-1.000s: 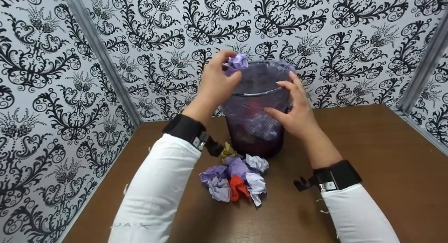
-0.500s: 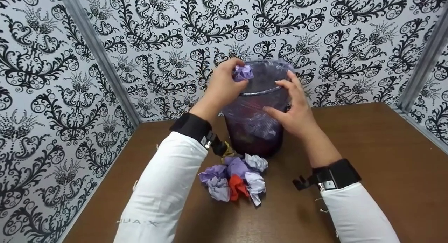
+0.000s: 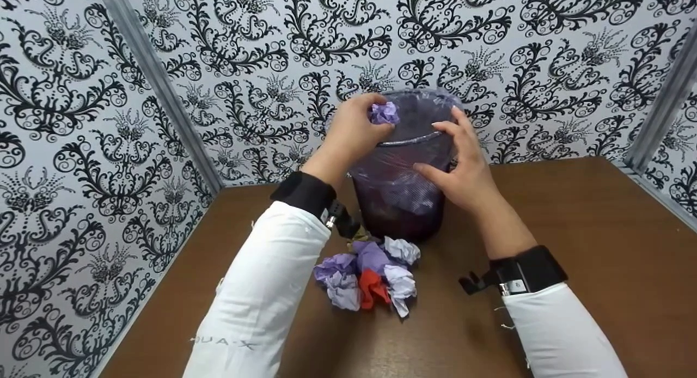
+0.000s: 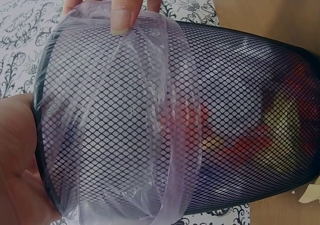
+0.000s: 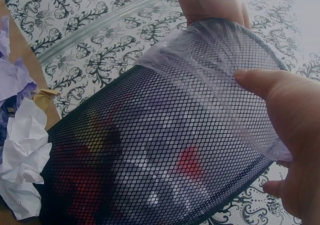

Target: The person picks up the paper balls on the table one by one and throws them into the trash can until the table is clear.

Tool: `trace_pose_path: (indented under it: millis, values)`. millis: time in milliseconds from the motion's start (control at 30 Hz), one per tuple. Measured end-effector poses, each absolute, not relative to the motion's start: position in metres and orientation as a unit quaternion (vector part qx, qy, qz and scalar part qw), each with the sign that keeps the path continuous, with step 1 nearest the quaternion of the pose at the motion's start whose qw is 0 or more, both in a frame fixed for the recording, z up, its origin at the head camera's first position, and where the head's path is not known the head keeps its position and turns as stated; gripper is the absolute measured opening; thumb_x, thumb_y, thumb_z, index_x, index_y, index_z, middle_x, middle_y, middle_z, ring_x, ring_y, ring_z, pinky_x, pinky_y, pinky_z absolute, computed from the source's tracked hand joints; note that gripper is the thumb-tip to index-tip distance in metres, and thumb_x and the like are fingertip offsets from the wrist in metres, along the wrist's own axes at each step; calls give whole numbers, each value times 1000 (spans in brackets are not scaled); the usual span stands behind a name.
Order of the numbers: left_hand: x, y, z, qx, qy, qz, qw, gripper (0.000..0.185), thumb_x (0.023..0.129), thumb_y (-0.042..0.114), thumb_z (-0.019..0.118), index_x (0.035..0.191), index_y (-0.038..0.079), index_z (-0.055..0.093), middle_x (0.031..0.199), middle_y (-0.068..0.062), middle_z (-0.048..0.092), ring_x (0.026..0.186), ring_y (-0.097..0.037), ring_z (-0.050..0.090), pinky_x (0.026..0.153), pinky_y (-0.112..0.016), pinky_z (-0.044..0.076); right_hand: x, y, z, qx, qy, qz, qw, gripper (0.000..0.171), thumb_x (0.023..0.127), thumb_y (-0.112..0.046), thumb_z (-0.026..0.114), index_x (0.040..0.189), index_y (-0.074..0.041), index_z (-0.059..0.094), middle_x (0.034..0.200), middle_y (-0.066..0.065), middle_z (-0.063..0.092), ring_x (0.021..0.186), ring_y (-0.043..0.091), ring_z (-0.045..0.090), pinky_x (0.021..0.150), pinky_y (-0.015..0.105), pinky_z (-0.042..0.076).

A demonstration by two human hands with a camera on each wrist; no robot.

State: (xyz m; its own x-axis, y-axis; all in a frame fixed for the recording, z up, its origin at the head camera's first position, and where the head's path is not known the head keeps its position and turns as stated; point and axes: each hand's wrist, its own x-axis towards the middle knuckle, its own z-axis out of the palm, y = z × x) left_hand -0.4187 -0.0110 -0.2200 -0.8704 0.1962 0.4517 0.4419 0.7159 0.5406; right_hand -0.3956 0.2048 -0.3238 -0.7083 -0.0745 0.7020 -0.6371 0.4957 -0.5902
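Between the fingers and thumb of my left hand [image 3: 353,128] is a crumpled purple paper ball [image 3: 385,113], held at the mouth of a dark mesh wastebasket [image 3: 403,206]. My right hand [image 3: 463,168] grips the basket's right side, thumb against the outer wall and fingertips at the rim. A thin purple bag [image 4: 172,90] lines the basket and folds down over its rim. Through the mesh, red, yellow and whitish crumpled pieces show inside. In the left wrist view the basket hides the paper ball and part of the left hand.
In front of the basket lies a heap of crumpled paper: purple [image 3: 370,256], red [image 3: 372,291], white [image 3: 401,284], greyish [image 3: 344,292] and a partly hidden yellow piece [image 3: 359,237]. The brown table [image 3: 588,231] meets patterned walls [image 3: 261,51] at the back and sides.
My left hand has moved right and slightly down, bringing the purple paper ball from the rim's left edge over the basket's opening. The right hand keeps its hold on the basket.
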Motion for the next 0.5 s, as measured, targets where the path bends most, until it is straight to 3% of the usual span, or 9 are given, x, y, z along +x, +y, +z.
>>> trace_pose_path:
  millis: [433, 500]
  values:
    - [-418, -10, -218, -179, -907, -370, 93, 55, 87, 32, 73, 137, 27, 53, 123, 2, 63, 95, -9, 61, 79, -23, 53, -396, 205, -323, 222, -807, 449, 313, 70, 75, -41, 83, 134, -34, 46, 160, -11, 15, 145, 22, 20, 113, 61, 22]
    - [-419, -10, -218, -187, -915, -347, 87, 55, 89, 37, 69, 139, 30, 51, 129, 4, 61, 97, -9, 61, 83, -24, 52, -397, 205, -323, 224, -805, 450, 315, 70, 75, -40, 83, 134, -34, 47, 160, -10, 15, 145, 22, 20, 113, 61, 22]
